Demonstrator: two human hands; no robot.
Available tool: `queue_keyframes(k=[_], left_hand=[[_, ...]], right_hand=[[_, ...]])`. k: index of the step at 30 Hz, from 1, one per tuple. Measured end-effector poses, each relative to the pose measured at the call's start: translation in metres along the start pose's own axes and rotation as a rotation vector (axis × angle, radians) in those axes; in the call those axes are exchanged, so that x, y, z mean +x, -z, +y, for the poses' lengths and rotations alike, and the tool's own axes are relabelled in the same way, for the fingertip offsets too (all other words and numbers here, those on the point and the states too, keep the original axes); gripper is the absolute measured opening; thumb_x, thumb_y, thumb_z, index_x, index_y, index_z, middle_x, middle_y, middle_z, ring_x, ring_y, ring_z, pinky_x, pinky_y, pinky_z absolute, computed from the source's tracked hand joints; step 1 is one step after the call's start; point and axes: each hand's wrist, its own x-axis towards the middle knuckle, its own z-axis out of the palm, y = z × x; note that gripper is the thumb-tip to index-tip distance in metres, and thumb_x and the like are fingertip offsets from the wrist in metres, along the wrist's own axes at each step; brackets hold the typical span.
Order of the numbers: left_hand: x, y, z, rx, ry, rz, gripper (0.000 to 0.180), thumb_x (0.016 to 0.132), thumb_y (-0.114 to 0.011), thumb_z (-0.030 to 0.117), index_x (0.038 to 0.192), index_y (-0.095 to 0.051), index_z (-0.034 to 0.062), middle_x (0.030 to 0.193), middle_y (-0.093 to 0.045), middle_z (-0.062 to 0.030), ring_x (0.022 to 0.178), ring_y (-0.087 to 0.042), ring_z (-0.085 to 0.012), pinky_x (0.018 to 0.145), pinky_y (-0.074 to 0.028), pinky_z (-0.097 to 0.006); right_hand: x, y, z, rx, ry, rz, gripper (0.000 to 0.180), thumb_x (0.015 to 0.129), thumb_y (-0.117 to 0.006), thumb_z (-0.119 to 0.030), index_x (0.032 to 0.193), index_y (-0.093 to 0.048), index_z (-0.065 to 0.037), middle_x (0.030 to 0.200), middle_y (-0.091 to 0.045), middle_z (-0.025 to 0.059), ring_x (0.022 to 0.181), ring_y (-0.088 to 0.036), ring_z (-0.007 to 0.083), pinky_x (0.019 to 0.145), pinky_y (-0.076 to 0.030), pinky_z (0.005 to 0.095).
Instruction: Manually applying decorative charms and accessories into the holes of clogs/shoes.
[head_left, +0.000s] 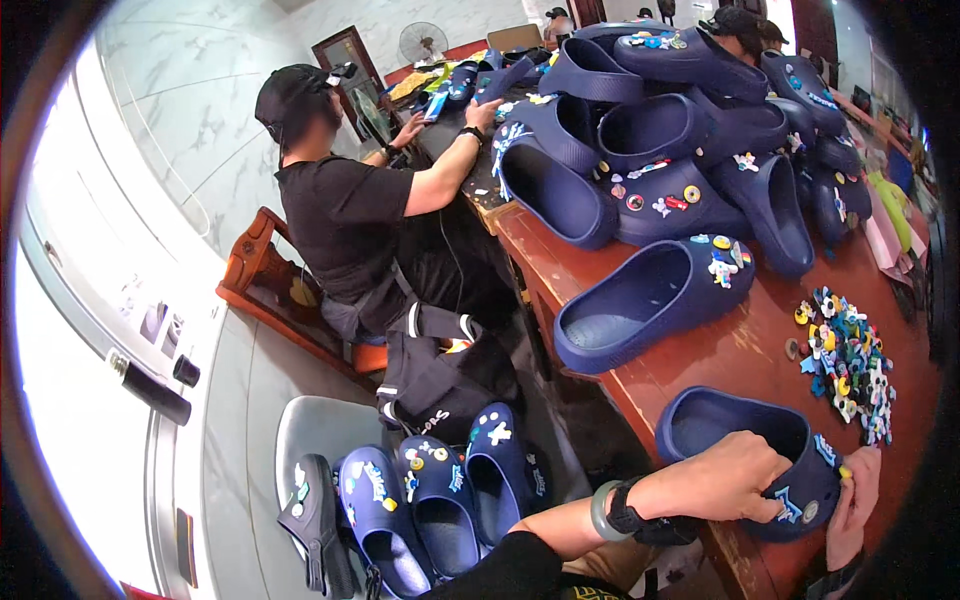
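Note:
A navy blue clog (735, 412) lies at the table's near edge, its toe pointing right. My left hand (722, 474), with a bangle and a dark watch on the wrist, is closed on the clog's upper, its fingers curled over the rim of the opening. Light blue and white charms (790, 505) sit on the toe. At the toe's right side my right hand (856, 500) pinches a small yellow charm (846, 472) against the clog. Its fingertips are partly hidden. Beyond it lies a heap of loose colourful charms (850, 360).
Another decorated clog (640, 300) and a tall pile of clogs (650, 130) stand farther along the red-brown table (690, 365). Several clogs (440, 520) rest on a grey chair (325, 425) at lower left. A person in black (345, 200) sits at the table's far left, handling a clog.

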Motion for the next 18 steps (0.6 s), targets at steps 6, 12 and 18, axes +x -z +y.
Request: queue_keyframes(k=[6, 12, 18], left_hand=[[0.004, -0.005, 0.001, -0.054, -0.047, 0.025, 0.028, 0.078, -0.067, 0.024, 0.076, -0.057, -0.0026, 0.064, -0.055, -0.0240, 0.064, -0.057, -0.0425, 0.057, -0.044, -0.047], [0.006, -0.003, -0.004, 0.071, -0.007, -0.078, 0.033, 0.088, -0.064, 0.032, 0.083, -0.061, -0.0003, 0.063, -0.053, -0.0232, 0.058, -0.055, -0.0396, 0.056, -0.043, -0.044], [-0.004, 0.003, 0.014, 0.094, 0.186, -0.128, 0.034, 0.087, -0.067, 0.033, 0.098, -0.066, 0.0015, 0.069, -0.061, -0.0197, 0.056, -0.055, -0.0261, 0.060, -0.047, -0.036]], right_hand=[[0.001, 0.005, -0.009, -0.141, -0.085, 0.156, 0.020, 0.095, -0.048, 0.002, 0.114, -0.052, 0.000, 0.118, -0.053, 0.0138, 0.114, -0.052, 0.0264, 0.103, -0.037, 0.0335], [0.019, -0.014, -0.003, 0.301, -0.196, 0.353, 0.005, 0.085, -0.059, 0.001, 0.089, -0.059, -0.002, 0.082, -0.058, 0.0067, 0.077, -0.056, 0.0179, 0.070, -0.045, 0.0309], [0.020, -0.027, -0.006, 0.639, -0.264, 0.356, 0.008, 0.090, -0.062, -0.004, 0.097, -0.064, 0.000, 0.087, -0.058, 0.0005, 0.076, -0.053, 0.0075, 0.067, -0.045, 0.0232]])
